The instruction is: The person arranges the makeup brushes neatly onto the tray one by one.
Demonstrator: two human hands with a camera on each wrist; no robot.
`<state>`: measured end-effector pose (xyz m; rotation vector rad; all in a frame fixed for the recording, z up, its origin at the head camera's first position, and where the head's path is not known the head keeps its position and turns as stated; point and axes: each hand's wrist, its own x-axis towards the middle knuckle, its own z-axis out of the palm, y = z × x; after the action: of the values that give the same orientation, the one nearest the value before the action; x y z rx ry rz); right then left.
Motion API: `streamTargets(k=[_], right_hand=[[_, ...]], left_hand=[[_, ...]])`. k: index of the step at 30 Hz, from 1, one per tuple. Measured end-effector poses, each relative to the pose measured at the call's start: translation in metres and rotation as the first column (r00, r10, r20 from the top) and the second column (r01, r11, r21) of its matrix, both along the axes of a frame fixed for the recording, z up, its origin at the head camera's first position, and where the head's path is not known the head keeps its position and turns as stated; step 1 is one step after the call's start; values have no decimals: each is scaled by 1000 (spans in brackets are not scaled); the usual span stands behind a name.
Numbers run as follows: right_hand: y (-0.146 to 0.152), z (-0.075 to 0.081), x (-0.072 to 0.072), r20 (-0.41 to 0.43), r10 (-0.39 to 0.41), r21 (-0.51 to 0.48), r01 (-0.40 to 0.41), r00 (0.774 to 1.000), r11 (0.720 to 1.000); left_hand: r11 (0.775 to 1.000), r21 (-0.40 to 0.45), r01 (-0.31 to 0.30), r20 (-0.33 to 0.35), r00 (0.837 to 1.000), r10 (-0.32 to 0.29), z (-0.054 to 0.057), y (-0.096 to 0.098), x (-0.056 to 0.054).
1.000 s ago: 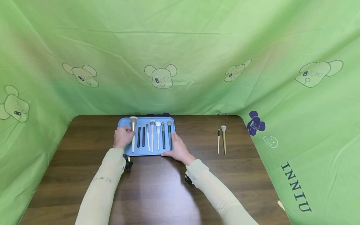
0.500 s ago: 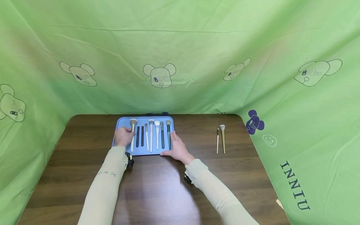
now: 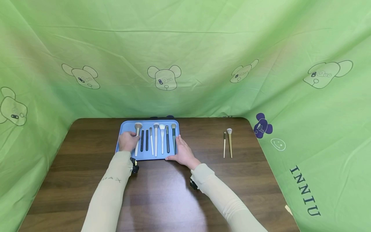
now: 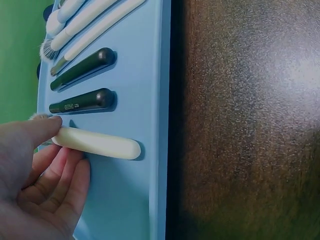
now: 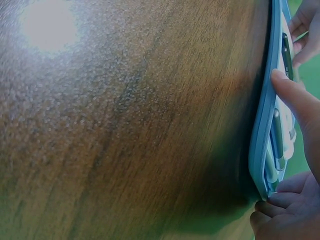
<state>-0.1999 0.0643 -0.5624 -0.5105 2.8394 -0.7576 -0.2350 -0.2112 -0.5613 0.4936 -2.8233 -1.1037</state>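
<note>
In the head view, a light blue tray [image 3: 148, 157] holds a row of makeup brushes lying side by side. At its left end, my left hand [image 3: 127, 141] pinches a large white-handled makeup brush [image 3: 137, 149] between thumb and fingers, near the base of its bristles. The left wrist view shows that brush's rounded handle [image 4: 100, 143] low over the tray floor, beside two short black-handled brushes [image 4: 84, 101]. My right hand [image 3: 184, 154] grips the tray's front right corner; in the right wrist view, the thumb [image 5: 286, 86] lies on the front rim and the fingers bend at the side.
Two more brushes lie on the wooden table [image 3: 232, 190] to the right: a thin one [image 3: 224, 145] and a thicker tan-handled one [image 3: 230, 143]. A green printed curtain [image 3: 185, 42] hangs round the back and sides of the table.
My left hand has shifted slightly to the right over the tray, and the brush in it has come slightly nearer the front. The right hand stays at the tray's corner.
</note>
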Motion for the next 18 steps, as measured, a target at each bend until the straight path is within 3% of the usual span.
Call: streamTargets(k=[9,18], right_hand=[[1,0,0,1,3,1,-3,1000,1000],[1,-1,0,10,-3,-10,3,1000,1000]], left_hand=[[1000,-9,-4,27,1000,4,10,-3,4],[999,14,50,-113,992,-48,20,-17,12]])
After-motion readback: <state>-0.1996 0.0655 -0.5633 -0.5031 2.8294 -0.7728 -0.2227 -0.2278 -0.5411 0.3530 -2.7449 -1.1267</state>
